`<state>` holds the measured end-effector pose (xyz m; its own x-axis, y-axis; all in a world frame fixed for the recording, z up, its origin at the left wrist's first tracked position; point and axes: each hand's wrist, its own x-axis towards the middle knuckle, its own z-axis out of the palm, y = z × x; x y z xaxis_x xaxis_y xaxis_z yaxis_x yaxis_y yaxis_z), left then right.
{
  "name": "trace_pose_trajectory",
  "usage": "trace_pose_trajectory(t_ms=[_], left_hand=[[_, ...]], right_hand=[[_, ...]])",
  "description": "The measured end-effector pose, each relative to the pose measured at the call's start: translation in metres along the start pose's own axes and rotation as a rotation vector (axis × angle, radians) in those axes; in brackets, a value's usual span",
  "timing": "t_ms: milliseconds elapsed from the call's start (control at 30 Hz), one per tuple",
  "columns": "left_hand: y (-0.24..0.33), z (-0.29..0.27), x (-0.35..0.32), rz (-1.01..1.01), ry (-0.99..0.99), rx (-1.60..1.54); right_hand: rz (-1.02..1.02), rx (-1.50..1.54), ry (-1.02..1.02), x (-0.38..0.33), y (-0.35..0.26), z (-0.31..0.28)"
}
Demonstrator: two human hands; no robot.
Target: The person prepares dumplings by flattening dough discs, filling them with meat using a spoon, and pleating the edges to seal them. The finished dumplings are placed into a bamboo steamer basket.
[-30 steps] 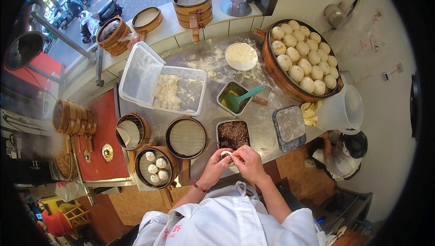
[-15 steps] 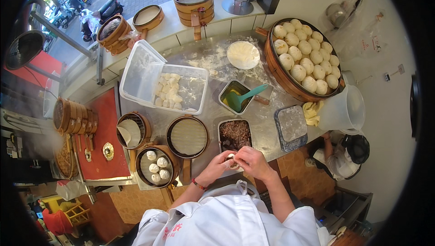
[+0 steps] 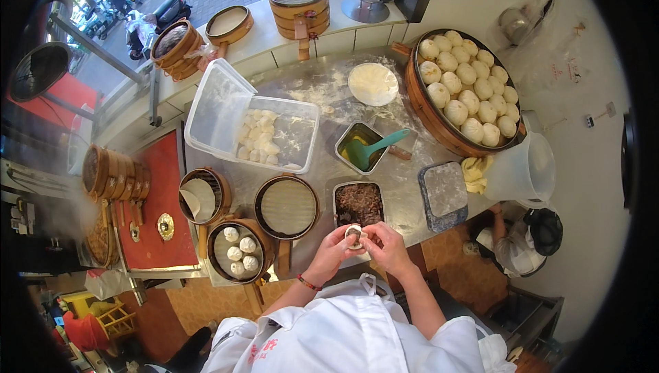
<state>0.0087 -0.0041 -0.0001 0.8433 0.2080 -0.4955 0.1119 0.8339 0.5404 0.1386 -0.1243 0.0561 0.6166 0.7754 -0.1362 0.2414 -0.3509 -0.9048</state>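
Above the near edge of the steel table, a small round dough wrapper with dark filling [image 3: 354, 235] is held between my hands. My left hand [image 3: 331, 255] cups it from below and the left. The fingers of my right hand [image 3: 390, 248] pinch its rim on the right side. Just beyond the hands sits a metal tray of dark, crumbly filling [image 3: 358, 203]. To the left, small pleated buns [image 3: 235, 253] rest in a bamboo steamer [image 3: 214, 263] with a handle. Another lined bamboo steamer [image 3: 286, 208] stands beside it.
A plastic box [image 3: 317, 132] holds dough pieces. Behind the filling lies a metal tub with a green spatula [image 3: 384, 142]. A scale [image 3: 443, 191] and a large steamer of buns [image 3: 420, 108] stand to the right. Another person [image 3: 525, 239] is at the far right.
The wrapper now tilts so its dark filling shows, and my right fingers have shifted along its rim. The view has moved slightly; the other things stay put.
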Motion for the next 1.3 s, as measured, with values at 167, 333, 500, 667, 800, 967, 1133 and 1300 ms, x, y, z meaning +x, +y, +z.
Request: trace_pose_trajectory(t_ms=[167,333,500,667,800,967,1133,1300], left_hand=[[-0.004,0.001,-0.002,0.017,0.052,0.126],[-0.004,0.002,-0.004,0.022,0.049,0.245],[-0.003,0.002,-0.004,-0.006,0.028,0.329],[-0.002,0.006,-0.007,0.001,0.059,0.175],[-0.008,-0.001,-0.005,0.02,0.053,-0.048],[-0.008,0.008,-0.005,0.102,0.142,0.104],[-0.012,0.011,-0.004,0.151,0.185,0.143],[-0.009,0.007,-0.001,0.192,0.148,0.237]], right_hand=[[-0.134,-0.134,0.047,-0.007,0.015,0.007],[-0.329,-0.167,0.027,-0.004,0.012,0.004],[-0.234,-0.122,0.009,-0.001,0.005,-0.001],[-0.311,-0.193,0.08,-0.003,0.025,0.003],[-0.192,-0.105,0.092,-0.003,0.016,0.006],[0.006,-0.062,0.087,0.002,-0.001,0.008],[-0.301,-0.196,0.076,0.002,0.018,0.014],[-0.131,-0.089,0.038,0.006,0.007,0.013]])
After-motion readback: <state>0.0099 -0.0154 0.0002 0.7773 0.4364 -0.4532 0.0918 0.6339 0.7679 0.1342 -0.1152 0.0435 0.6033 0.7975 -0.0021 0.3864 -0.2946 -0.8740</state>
